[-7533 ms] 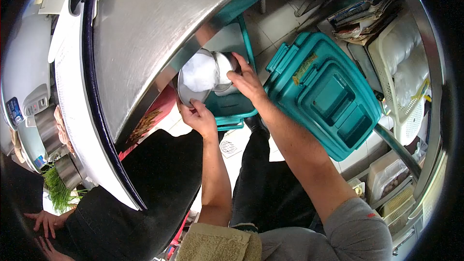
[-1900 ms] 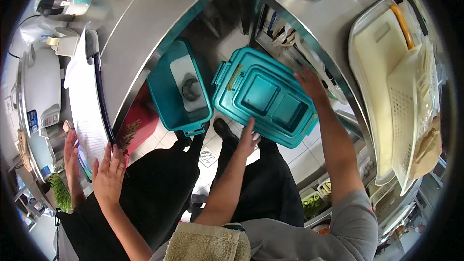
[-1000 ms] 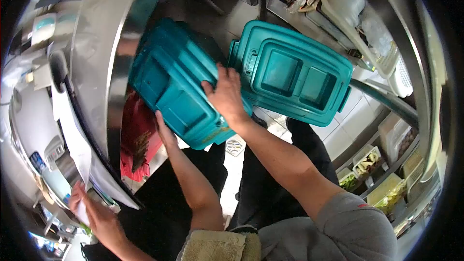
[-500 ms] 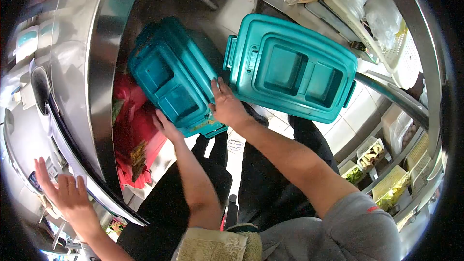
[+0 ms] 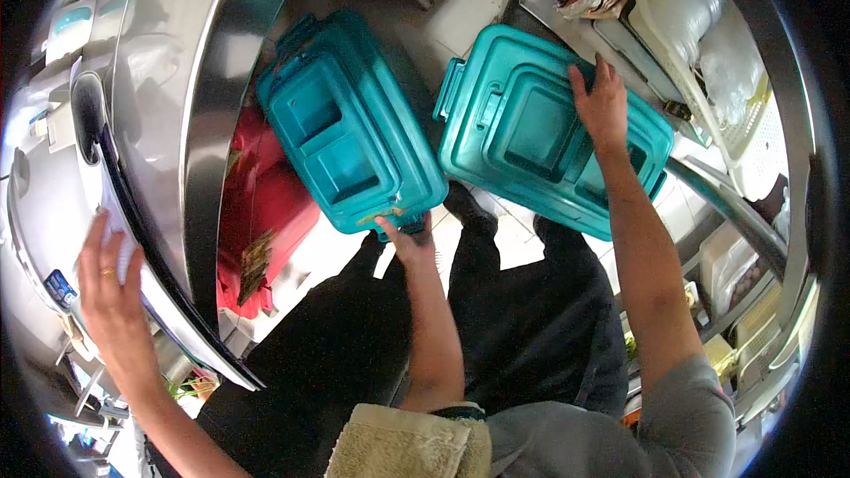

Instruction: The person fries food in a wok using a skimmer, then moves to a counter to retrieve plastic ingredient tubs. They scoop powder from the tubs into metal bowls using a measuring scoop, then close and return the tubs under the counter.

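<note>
Two teal lidded storage bins sit side by side on the floor. My left hand [image 5: 411, 246] is closed around the near end of the left storage bin [image 5: 354, 124], its thumb on the lid's edge by a brownish label and its fingers partly hidden beneath. My right hand [image 5: 604, 106] is at the far edge of the right storage bin's lid [image 5: 509, 80], fingers stretched and thumb apart; whether they press on the rim I cannot tell. Both lids are on, with two square recesses in each.
Another person's hand [image 5: 111, 292], with a ring, is at the left beside the steel counter [image 5: 159, 62]. Under the counter lie red bags [image 5: 266, 186]. A white basket [image 5: 753, 137] with plastic bags stands at the right, near a metal rail [image 5: 730, 212]. A towel [image 5: 407, 447] hangs below me.
My right hand has moved from between the bins to the right bin's far edge. My left hand has shifted right along the left bin's near end. The other person's hand has risen slightly.
</note>
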`<state>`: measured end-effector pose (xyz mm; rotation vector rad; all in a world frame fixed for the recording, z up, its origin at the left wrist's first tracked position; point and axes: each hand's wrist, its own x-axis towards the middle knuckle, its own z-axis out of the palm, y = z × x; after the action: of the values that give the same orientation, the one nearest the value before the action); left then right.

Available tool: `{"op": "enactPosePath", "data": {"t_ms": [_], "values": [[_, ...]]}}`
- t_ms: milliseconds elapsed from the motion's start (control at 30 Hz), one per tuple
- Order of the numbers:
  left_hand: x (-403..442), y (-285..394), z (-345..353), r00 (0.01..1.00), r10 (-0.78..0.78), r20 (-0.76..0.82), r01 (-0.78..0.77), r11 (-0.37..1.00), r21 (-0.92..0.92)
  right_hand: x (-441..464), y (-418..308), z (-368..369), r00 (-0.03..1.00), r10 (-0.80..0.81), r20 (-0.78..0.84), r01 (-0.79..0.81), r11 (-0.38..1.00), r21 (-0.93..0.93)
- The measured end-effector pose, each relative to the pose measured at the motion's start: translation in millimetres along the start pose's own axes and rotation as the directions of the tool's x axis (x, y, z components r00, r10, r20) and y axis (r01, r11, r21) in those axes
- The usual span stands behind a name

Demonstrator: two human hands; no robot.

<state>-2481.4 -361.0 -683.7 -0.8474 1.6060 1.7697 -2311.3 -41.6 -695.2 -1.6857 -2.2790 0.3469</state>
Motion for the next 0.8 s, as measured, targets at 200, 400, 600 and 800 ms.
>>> {"op": "enactPosePath", "data": {"t_ms": [200,400,600,800], "values": [[24,11,-20,0.996,0.06,-0.073,-0.071,0.985,-0.159,4,-7,-7,0.988,-0.07,0.134,0.059,0.995,0.084],[-10,-5,-28,0.992,-0.103,0.069,0.107,0.992,-0.066,0,-12,-11,0.99,-0.111,0.085,0.108,0.993,0.042],[-45,31,-41,0.959,0.217,-0.181,-0.136,0.917,0.376,3,-11,-12,0.994,-0.094,0.06,0.088,0.991,0.096],[-53,23,-12,0.718,0.673,0.179,-0.627,0.513,0.586,6,-8,-9,0.993,-0.079,0.083,0.076,0.996,0.042]]}}
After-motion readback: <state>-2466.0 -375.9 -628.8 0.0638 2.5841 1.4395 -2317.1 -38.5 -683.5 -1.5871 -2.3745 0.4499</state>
